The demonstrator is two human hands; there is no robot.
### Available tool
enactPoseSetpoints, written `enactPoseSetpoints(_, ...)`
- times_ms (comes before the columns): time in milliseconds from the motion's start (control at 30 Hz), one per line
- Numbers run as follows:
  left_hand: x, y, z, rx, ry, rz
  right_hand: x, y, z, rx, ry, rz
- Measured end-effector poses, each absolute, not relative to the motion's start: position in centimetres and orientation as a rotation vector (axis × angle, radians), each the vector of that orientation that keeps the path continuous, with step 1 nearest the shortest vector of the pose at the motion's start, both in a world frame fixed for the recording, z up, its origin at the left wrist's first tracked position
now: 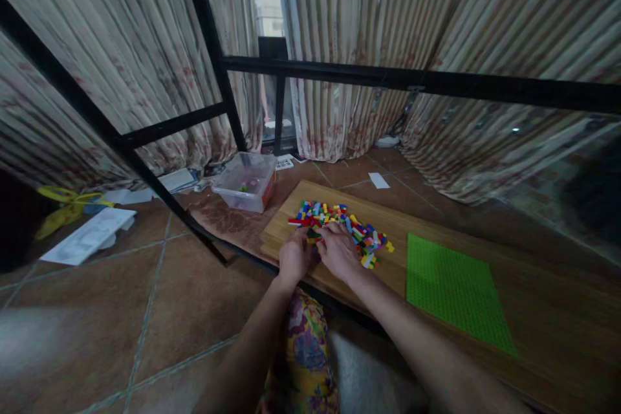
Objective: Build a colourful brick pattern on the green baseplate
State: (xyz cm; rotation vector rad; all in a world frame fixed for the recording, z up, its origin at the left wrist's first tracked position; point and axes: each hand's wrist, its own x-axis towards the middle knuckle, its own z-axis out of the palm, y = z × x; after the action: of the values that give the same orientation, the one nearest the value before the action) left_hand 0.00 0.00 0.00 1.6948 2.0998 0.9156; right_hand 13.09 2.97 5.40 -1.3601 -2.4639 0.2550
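The left hand (295,257) and right hand (338,250) meet near the counter's (388,210) left end, fingers bent inward at the near side of a loose pile of bricks (356,233) in many colours. A small dark piece (313,233) shows between the fingertips; whether either hand pinches it, I cannot tell. Right of the pile, apart from it, a green studded baseplate (453,291) lies flat towards the counter's near edge. Past the left edge stands a clear plastic box (245,182).
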Motion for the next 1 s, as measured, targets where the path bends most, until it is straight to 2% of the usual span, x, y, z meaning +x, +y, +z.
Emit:
enactPoseSetpoints(200, -1.4, -0.7, -0.4, 1.722, 1.942, 1.007, 11.1, 4.9, 4.1, -1.394, -2.565, 0.224)
enactPoseSetpoints(533, -1.7, -0.9, -0.6, 1.734, 1.981, 1.055, 11.0, 5.9, 3.7, -1.401, -2.514, 0.26)
enactPoseSetpoints(700, -2.2, -1.3, -0.4, 1.488, 1.94, 1.265, 11.8, 5.9, 3.9, -1.38, -2.507, 0.256)
enactPoseSetpoints(1000, -1.5, -2.6, 0.5, 0.916, 1.538, 1.531, 14.4, 3.8, 4.7, -1.321, -2.27, 0.303)
